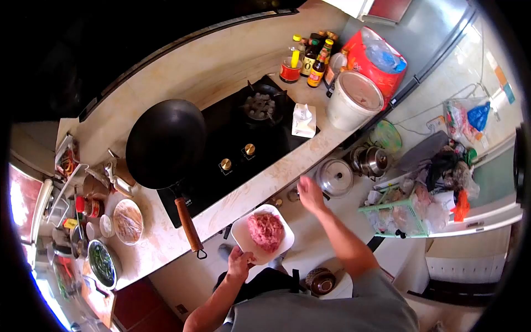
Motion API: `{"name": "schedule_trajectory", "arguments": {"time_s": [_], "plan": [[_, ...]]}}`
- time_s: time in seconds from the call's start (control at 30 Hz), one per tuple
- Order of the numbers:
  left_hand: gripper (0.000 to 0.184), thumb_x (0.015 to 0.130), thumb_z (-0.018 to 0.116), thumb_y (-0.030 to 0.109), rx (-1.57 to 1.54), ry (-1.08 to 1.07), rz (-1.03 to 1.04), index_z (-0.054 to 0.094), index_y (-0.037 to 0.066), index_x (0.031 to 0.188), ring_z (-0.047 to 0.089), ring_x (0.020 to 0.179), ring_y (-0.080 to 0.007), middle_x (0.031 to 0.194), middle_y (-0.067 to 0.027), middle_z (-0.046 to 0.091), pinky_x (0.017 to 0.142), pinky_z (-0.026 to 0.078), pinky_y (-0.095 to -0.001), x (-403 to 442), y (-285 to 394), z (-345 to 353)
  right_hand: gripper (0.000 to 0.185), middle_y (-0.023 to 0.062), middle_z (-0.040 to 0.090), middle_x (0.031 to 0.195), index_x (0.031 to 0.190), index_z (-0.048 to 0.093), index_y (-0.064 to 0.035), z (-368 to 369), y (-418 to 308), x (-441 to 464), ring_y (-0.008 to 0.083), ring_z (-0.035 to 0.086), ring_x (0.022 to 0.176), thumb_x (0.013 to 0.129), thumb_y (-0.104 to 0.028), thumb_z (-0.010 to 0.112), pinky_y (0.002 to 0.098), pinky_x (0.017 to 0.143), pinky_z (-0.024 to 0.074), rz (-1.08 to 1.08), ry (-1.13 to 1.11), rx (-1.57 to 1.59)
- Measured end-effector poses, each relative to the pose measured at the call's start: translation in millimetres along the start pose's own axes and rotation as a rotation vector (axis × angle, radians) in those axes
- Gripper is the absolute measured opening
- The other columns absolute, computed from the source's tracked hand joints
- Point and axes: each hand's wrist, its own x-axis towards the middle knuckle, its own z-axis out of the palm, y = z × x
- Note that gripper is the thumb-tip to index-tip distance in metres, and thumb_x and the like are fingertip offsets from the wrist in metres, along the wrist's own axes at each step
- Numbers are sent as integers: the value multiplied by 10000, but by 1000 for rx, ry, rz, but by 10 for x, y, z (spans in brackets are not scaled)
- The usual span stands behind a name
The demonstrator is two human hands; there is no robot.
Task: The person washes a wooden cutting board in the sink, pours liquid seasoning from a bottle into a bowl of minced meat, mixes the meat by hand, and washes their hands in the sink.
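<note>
Left hand [239, 262] gripping white bowl [287, 238] of minced meat [265, 231] near counter edge [160, 262], right hand [311, 195] apart, closure unclear

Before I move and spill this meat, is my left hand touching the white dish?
Touching. The head view shows the left hand gripping the white dish.

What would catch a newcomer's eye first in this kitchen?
Probably the big, round black wok with its brown wooden handle, over the left part of the black stovetop. Next, the mound of pink minced meat in a square white bowl, held by the person's left hand in front of the counter.
</note>
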Motion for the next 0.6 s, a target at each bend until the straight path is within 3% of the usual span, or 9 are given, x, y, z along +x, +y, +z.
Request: {"name": "schedule_trajectory", "arguments": {"time_s": [0.1,0.17,0.37,0.4,0.5,0.53,0.6], "plan": [[367,777,592,-70,0,47,111,572,23,1131,675,834,-244,926,-112,668,708,585,-416,100,92,338,393,194,617,1200,1233,594,-10,-98,-359,888,396,586,1056,905,-227,602,467,936,497,-396,177,-239],[365,777,594,-67,-5,58,105,589,24,1130,678,834,-245,950,-111,675,693,593,-395,212,180,528,427,196,596,1268,1257,591,-12,-103,-588,1212,384,538,1193,901,-247,620,459,1019,460,-326,71,-328],[399,782,615,-10,-44,36,77,579,79,1169,657,774,-221,918,-81,651,629,583,-384,718,338,965,469,142,567,1341,1314,560,-23,-188,-525,1643,367,504,1237,925,-284,563,512,984,484,-310,-69,-595],[396,772,618,-11,79,40,61,579,72,1158,655,729,-221,885,-92,653,580,565,-364,885,360,984,476,125,568,1346,1320,556,-34,-244,-526,1667,355,504,1237,932,-310,562,510,974,488,-316,-75,-626],[359,780,591,-61,190,126,84,573,35,1126,666,692,-231,859,-111,657,623,599,-395,1145,472,1245,470,108,571,1350,1306,568,-37,-356,-394,1860,342,502,1238,935,-325,558,531,951,486,-311,-155,-665],[346,772,597,-37,82,136,126,562,38,1109,667,695,-233,847,-112,656,618,598,-399,1186,482,1367,439,96,595,1290,1252,611,-42,-373,-310,1887,344,524,1185,920,-329,579,533,906,495,-374,-14,-704],[352,761,605,-26,15,119,163,559,39,1104,671,712,-237,852,-110,656,621,599,-402,1456,444,1448,409,104,603,1237,1205,639,-50,-422,-272,2000,349,541,1135,904,-324,596,533,877,499,-282,37,-745]]}}
